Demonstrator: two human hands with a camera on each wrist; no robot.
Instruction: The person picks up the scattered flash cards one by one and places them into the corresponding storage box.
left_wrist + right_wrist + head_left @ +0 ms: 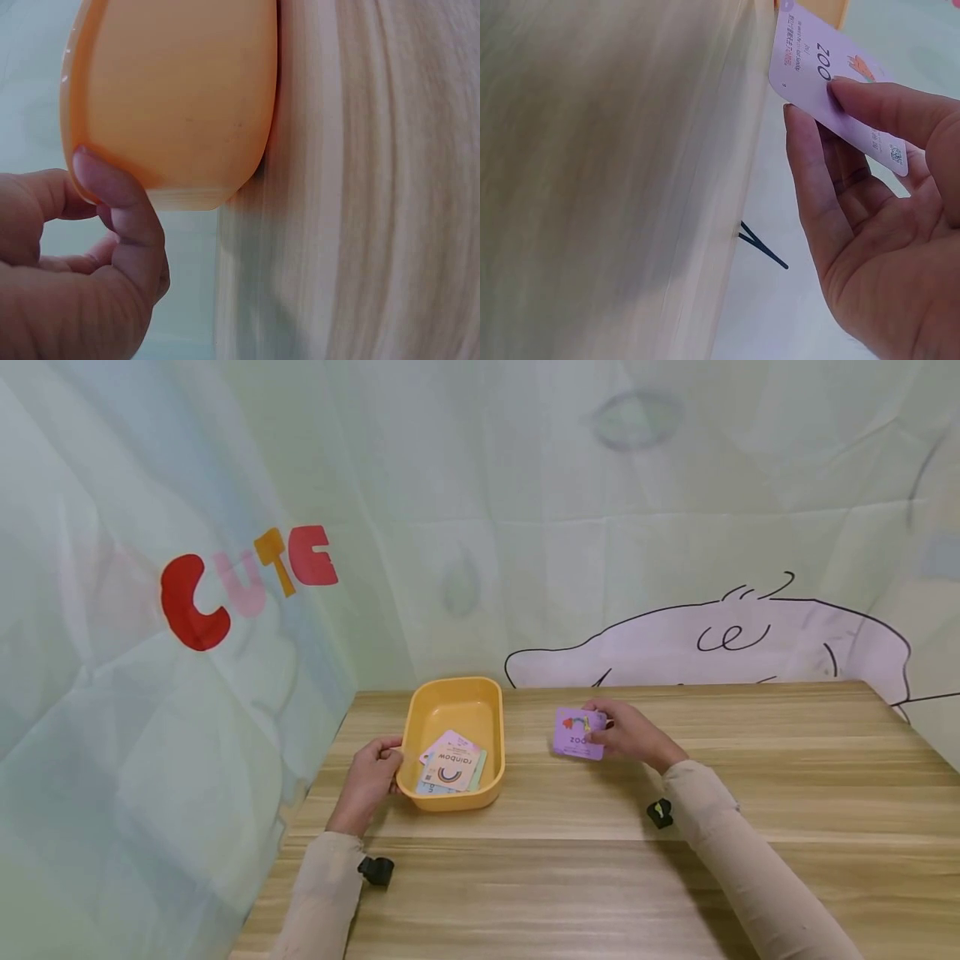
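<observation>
My left hand (369, 778) pinches the near left rim of a yellow plastic tray (491, 795), thumb on the inner side in the left wrist view. Inside the tray lie several word cards, with a rainbow card (453, 766) on top and a pink card (450, 742) partly under it. To the right of the tray, my right hand (633, 733) holds a purple zoo card (567, 745) by its edge, thumb across its printed face and fingers behind. In the right wrist view the zoo card (808, 71) is tilted, its word and a small QR code showing.
The wooden table (570, 885) runs back to a pale printed cloth (420, 593) that hangs behind it and along the left. Colourful letters and a line-drawn animal decorate the cloth. A small black device (377, 871) sits at each wrist.
</observation>
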